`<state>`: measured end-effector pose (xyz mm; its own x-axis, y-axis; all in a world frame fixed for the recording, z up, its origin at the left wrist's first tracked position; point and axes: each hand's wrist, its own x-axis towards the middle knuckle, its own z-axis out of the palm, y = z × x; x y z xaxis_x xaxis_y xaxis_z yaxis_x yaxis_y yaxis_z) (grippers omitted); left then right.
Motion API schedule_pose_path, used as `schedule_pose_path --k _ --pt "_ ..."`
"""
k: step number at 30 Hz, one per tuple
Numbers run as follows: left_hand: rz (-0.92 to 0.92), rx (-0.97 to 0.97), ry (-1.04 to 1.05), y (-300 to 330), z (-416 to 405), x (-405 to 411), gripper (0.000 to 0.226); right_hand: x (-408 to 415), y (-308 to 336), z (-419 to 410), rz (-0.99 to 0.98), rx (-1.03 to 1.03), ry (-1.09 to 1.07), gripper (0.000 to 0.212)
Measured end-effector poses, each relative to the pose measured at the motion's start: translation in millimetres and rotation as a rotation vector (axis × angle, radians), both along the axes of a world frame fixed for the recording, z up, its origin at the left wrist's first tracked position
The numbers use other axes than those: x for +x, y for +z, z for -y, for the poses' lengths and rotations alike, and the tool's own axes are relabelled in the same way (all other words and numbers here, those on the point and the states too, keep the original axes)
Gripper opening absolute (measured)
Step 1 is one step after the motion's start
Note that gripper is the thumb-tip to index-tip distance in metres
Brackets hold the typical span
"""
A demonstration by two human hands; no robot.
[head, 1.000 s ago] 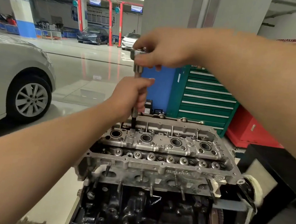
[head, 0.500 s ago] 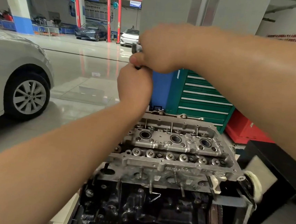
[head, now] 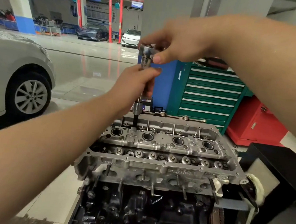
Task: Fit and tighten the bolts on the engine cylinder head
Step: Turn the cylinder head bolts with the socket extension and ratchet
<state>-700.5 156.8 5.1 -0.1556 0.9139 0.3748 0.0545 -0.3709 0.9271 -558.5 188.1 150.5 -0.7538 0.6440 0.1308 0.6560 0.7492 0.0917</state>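
The right hand [head: 179, 42] curls its fingers [head: 157, 58] around the chrome ratchet head [head: 146, 50], thumb tip pressed against its lower edge, gripping it from above. Just beneath, the left hand [head: 137, 85] wraps its fingers around the extension bar [head: 144, 64], which stands upright and slightly blurred; the thumb lies across the top of the fist, touching the bar. Below the left hand the bar runs on into a silver socket [head: 137, 108] and a dark bit [head: 135, 122] that drops into a bolt hole at the far left of the cylinder head [head: 158, 145], beside the first of four round plug wells. The bolt itself is hidden in the recess. The cylinder head sits on the dark engine block [head: 143, 210], with a row of valve springs along its near side and studs pointing down from its front face. Both forearms reach in from the near edges of the view. Behind the engine stands a green tool cabinet [head: 210, 94] with a red cabinet [head: 254, 122] to its right. To the left, on the glossy floor [head: 79, 65], stands a silver car [head: 11, 80], and farther back are a dark car [head: 92, 31] and a white car [head: 130, 38] near red lift posts [head: 110, 18].
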Motion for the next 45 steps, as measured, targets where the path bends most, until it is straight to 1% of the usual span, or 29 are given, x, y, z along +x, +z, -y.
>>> schedule_pose_path --k 2,3,6,9,10,11,13,14,15,16,17,18,20,21,23,25,26,27,30,31,32,33,35,36,37,39,41,44,45 --pt "0.035 0.058 0.285 -12 2 15 0.027 7 -7 -6 -0.037 -0.067 0.073 0.055" --pt "0.043 0.071 0.365 -18 1 21 0.028 9 -12 -8 -0.065 -0.100 0.111 0.057" --pt "0.026 0.105 0.462 -24 0 35 0.030 0 -17 -7 -0.070 -0.058 0.153 0.061" --pt "0.010 0.078 0.524 -16 -6 35 0.039 -12 -5 4 0.054 0.123 0.096 0.062" --pt "0.020 0.035 0.451 -12 -8 29 0.043 -13 -3 7 0.101 0.207 0.046 0.058" --pt "0.045 -0.018 0.278 -9 -11 20 0.046 -14 -2 9 0.136 0.252 -0.002 0.055" --pt "0.066 -0.151 -0.242 -2 -11 -3 0.051 -17 -9 11 0.061 0.204 -0.057 0.064" --pt "0.046 -0.187 -0.412 1 -9 -14 0.052 -21 -16 13 -0.007 0.193 -0.074 0.066" --pt "0.029 -0.189 -0.482 2 -7 -21 0.051 -27 -22 14 -0.022 0.253 -0.073 0.065" --pt "0.027 -0.178 -0.457 2 -5 -24 0.049 -31 -26 15 -0.005 0.338 -0.058 0.064" --pt "0.027 -0.150 -0.343 -1 -2 -21 0.047 -33 -27 17 -0.002 0.364 -0.036 0.062" --pt "0.019 -0.102 -0.181 -4 2 -14 0.044 -32 -25 15 -0.001 0.321 -0.009 0.060" --pt "0.032 0.006 0.145 -11 7 3 0.036 -24 -15 15 0.000 0.125 0.032 0.046" --pt "0.071 0.026 0.227 -14 7 11 0.034 -20 -10 16 0.005 0.044 0.054 0.035" --pt "0.109 0.008 0.269 -16 6 22 0.033 -10 -3 16 0.020 -0.059 0.136 0.021" --pt "0.085 -0.018 0.299 -11 4 25 0.028 -5 -3 20 0.013 -0.089 0.198 0.027" --pt "0.089 -0.032 0.265 -8 2 22 0.028 -3 -4 21 0.010 -0.073 0.201 0.031" --pt "0.101 -0.058 0.173 -6 0 17 0.032 -2 -4 21 0.010 -0.045 0.186 0.034" --pt "0.115 -0.212 -0.294 0 -4 -7 0.053 -9 -8 19 0.051 0.141 0.075 0.042" --pt "0.102 -0.240 -0.369 2 -3 -13 0.054 -13 -12 18 0.049 0.208 0.041 0.046" --pt "0.097 -0.245 -0.371 2 -3 -15 0.052 -16 -17 18 0.021 0.254 0.003 0.052" --pt "0.081 -0.222 -0.285 1 -3 -14 0.047 -19 -25 16 -0.021 0.286 -0.040 0.054" --pt "0.030 -0.092 0.061 -7 1 -1 0.029 -21 -42 11 -0.112 0.309 -0.088 0.044" --pt "0.046 -0.027 0.226 -11 4 8 0.024 -21 -47 8 -0.157 0.286 -0.090 0.038" --pt "0.086 0.014 0.338 -17 5 18 0.023 -22 -50 5 -0.194 0.248 -0.093 0.035" --pt "0.107 0.050 0.438 -27 6 36 0.017 -26 -49 5 -0.230 0.193 -0.099 0.032" --pt "0.109 0.036 0.520 -28 3 51 0.017 -30 -47 10 -0.195 0.216 -0.110 0.033" --pt "0.059 -0.027 0.671 -19 -6 50 0.020 -36 -52 17 -0.071 0.388 -0.113 0.029" --pt "0.025 -0.051 0.687 -16 -8 46 0.021 -37 -56 19 -0.095 0.420 -0.121 0.027"
